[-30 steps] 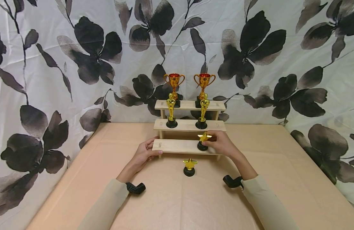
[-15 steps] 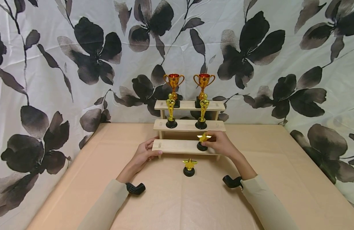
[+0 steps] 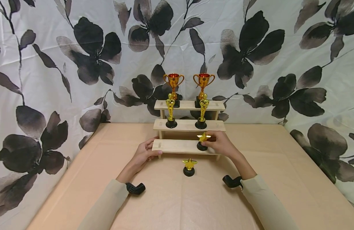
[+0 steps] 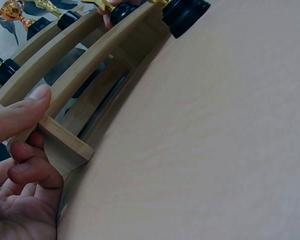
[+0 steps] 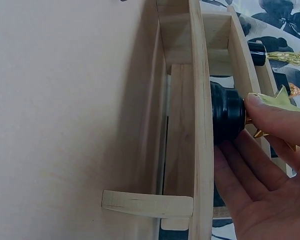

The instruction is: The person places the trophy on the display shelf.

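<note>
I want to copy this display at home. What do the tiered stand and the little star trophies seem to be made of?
The stand looks like pale unfinished wood: visible grain, matte, square-cut slats. The star trophy that the right hand holds, and the second star trophy on the table, look like moulded plastic: shiny gold-coloured star, glossy black round base. Metal cannot be ruled out.

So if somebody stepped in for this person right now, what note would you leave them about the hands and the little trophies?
Left hand: grips the left end of the wooden stand's bottom shelf.
Right hand: fingers hold a star trophy standing on that shelf, right side.
Done: two cup trophies on the top shelf, two figure trophies on the middle one.
Left: probably the second star trophy, on the table in front of the stand.
</note>
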